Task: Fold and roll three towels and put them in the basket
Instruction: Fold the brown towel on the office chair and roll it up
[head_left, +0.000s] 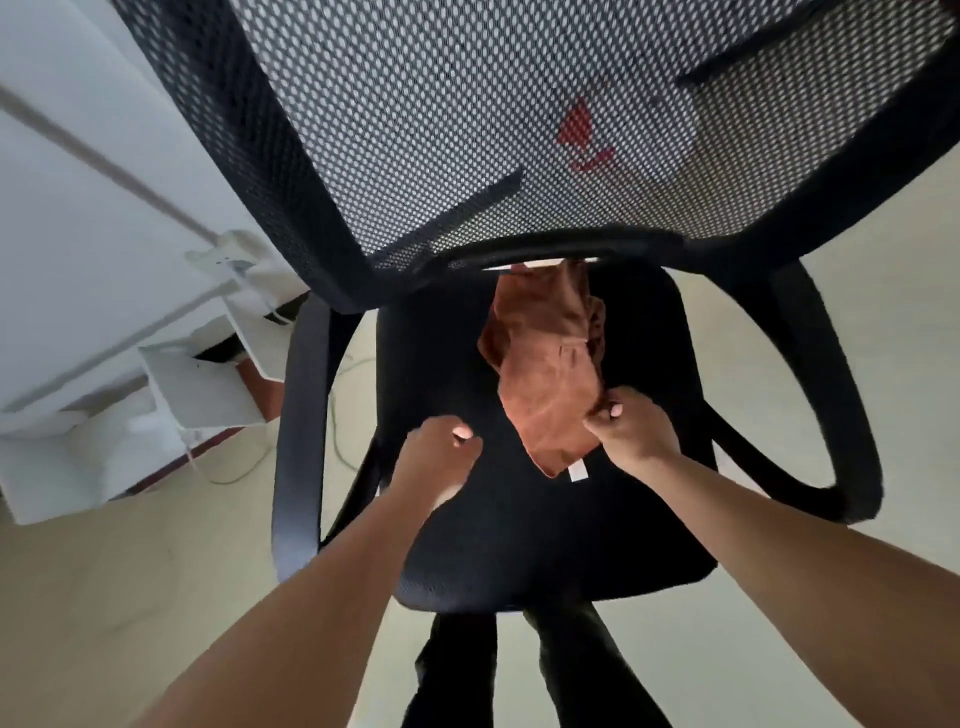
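Note:
A crumpled orange-brown towel (545, 364) with a small white label lies on the black seat of an office chair (519, 545), its far end reaching up to the gap under the backrest. My right hand (631, 426) pinches the towel's right edge near its lower corner. My left hand (439, 452) hovers over the bare seat to the left of the towel, fingers curled, holding nothing. No basket is in view.
The chair's mesh backrest (467, 130) fills the top of the view, and black armrests (298, 441) curve on both sides. White furniture (78, 260) and a cable on the pale floor lie to the left. My legs show below the seat.

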